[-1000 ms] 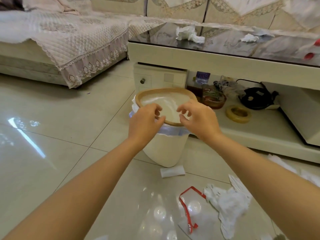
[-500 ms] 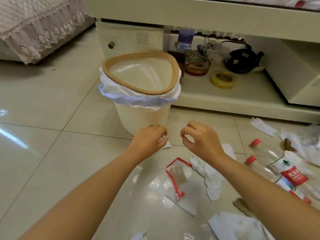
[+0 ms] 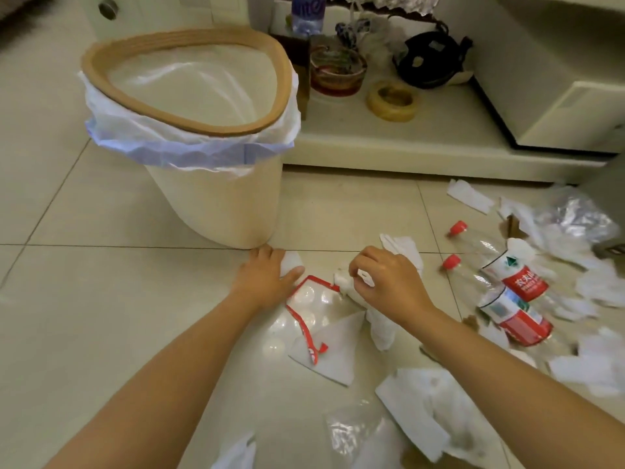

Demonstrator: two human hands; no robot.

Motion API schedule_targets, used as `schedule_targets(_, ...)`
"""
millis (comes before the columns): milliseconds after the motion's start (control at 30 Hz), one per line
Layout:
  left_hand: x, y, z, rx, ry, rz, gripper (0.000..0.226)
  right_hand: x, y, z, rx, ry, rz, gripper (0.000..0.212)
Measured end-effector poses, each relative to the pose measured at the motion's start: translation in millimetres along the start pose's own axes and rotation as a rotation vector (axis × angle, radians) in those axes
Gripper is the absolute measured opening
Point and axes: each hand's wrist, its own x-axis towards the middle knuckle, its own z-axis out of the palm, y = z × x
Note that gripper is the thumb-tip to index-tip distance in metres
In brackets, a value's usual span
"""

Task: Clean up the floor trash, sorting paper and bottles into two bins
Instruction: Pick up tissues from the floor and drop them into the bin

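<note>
A cream bin (image 3: 216, 204) with a tan rim and a white liner stands on the floor at upper left. My left hand (image 3: 262, 280) is down at its base, fingers and thumb round a small white paper piece (image 3: 291, 262). My right hand (image 3: 389, 282) pinches a crumpled white tissue (image 3: 378, 324) on the floor. Two clear plastic bottles (image 3: 507, 279) with red caps and red labels lie to the right. More white paper scraps (image 3: 426, 407) lie scattered near me.
A clear wrapper with a red strip (image 3: 306, 316) lies between my hands. A low cabinet shelf (image 3: 389, 143) behind the bin holds a tape roll (image 3: 392, 101), a glass dish, a black item and a bottle. Crumpled plastic and tissues (image 3: 581, 231) pile at right.
Both hands dropped from the bin's rim to the floor. The left now grips a paper piece by the bin's base; the right now pinches the crumpled tissue. The view tilted down.
</note>
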Motion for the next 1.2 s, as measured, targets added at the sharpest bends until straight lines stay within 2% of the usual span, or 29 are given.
schedule_targets(67,-11.6,16.5,2.8,-0.263,-0.061,0.021,0.085,-6.8,5.0,-1.0,-0.005,0.004,0.042,0.010)
schedule_targets(133,-27.7,35.8,7.8,-0.310,-0.161,0.106,0.107,-13.7,9.8,-1.9,-0.014,0.000,0.080,0.013)
schedule_targets(267,-54.6,57.2,28.4,0.118,-0.249,0.391,0.125,-27.8,20.5,-4.0,-0.034,-0.076,0.162,0.013)
schedule_targets(367,-58.3,60.4,43.6,0.265,-0.203,0.446,0.108,-36.0,27.6,-4.7,-0.061,-0.159,0.212,0.023)
schedule_targets(500,-58.1,58.2,45.9,0.125,-0.155,0.408,0.058,-43.5,31.6,-7.9,-0.084,-0.245,0.288,0.033)
schedule_targets(600,-57.4,54.1,34.3,0.056,-0.065,0.399,0.038,-48.3,32.6,-6.7,-0.097,-0.302,0.345,0.040)
schedule_targets(667,-51.9,57.2,20.3,-0.070,-0.011,0.361,0.038,-50.5,33.4,-4.1,-0.100,-0.322,0.397,0.043)
schedule_targets(733,-42.2,63.7,8.6,-0.171,-0.038,0.381,0.046,-52.3,33.9,-1.3,-0.091,-0.338,0.446,0.046)
schedule_targets(833,-23.7,75.0,6.4,-0.101,-0.131,0.487,0.063,-53.4,33.1,1.7,-0.073,-0.383,0.456,0.055)
schedule_targets(900,-14.0,84.2,13.1,-0.050,-0.195,0.441,0.070,-52.5,30.4,3.4,-0.051,-0.423,0.465,0.061)
schedule_targets(1000,-8.5,93.9,27.1,0.049,-0.255,0.333,0.067,-50.9,24.0,7.6,-0.052,-0.493,0.494,0.068)
schedule_targets(1100,-9.0,92.8,34.8,0.091,-0.230,0.329,0.061,-49.6,16.9,13.6,-0.132,-0.565,0.498,0.058)
schedule_targets(1200,-8.3,83.7,32.3,0.099,-0.185,0.349,0.057,-48.7,11.3,13.5,-0.213,-0.568,0.484,0.030)
